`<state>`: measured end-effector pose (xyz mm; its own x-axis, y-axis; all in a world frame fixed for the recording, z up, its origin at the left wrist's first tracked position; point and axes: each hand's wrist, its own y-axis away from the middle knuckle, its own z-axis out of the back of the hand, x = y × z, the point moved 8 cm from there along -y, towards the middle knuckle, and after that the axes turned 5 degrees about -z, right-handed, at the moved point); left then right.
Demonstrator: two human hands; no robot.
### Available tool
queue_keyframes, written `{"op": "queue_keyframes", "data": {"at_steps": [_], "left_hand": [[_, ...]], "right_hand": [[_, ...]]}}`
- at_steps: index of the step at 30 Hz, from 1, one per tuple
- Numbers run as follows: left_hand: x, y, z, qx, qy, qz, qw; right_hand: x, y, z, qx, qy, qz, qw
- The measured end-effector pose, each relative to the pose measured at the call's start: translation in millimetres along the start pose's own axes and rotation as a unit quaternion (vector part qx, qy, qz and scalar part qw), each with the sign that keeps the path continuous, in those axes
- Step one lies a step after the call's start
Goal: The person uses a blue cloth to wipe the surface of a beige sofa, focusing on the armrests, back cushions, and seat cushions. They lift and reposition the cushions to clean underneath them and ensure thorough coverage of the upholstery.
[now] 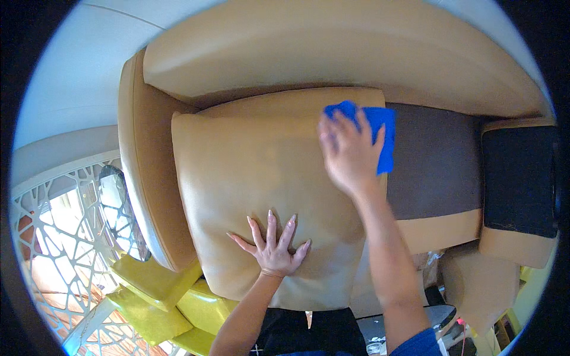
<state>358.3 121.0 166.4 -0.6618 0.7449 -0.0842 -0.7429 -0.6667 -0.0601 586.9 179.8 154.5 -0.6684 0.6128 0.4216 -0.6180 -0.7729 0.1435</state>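
Observation:
My left hand (277,257) lies flat near the front of a tan leather-like sofa cushion (249,164), fingers spread, holding nothing. Over the cushion's far right part, my right hand (352,155) presses on a blue cloth (384,138). The cloth shows beyond the fingertips and past the hand's right side, reaching the cushion's right edge. What lies under the palm is hidden, and this hand is slightly blurred. The cushion rests in a tan sofa, between its left armrest (151,164) and the dark seat base (434,164) exposed on the right.
The sofa's tan backrest (311,49) curves along the far side. A black panel (519,178) covers the right end. Yellow-green padded seats (164,302) stand at lower left, near a white lattice screen (58,222) and a round table (120,209). Another tan cushion (481,280) sits lower right.

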Motion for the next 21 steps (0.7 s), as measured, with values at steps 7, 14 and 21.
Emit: {"op": "queue_keyframes", "data": {"at_steps": [7,14,21], "left_hand": [[12.2,-4.8,-35.7,0.134,-0.221,0.075,0.963],[1.4,3.8,-18.0,0.004,0.046,0.013,0.999],[-9.7,11.9,-36.9,-0.008,0.089,0.025,0.996]], "right_hand": [[117.8,86.9,-25.3,0.060,-0.113,0.232,0.964],[0.3,-11.4,-3.3,0.024,0.054,0.009,0.998],[117.9,3.9,-61.5,0.071,0.021,0.089,0.993]]}}
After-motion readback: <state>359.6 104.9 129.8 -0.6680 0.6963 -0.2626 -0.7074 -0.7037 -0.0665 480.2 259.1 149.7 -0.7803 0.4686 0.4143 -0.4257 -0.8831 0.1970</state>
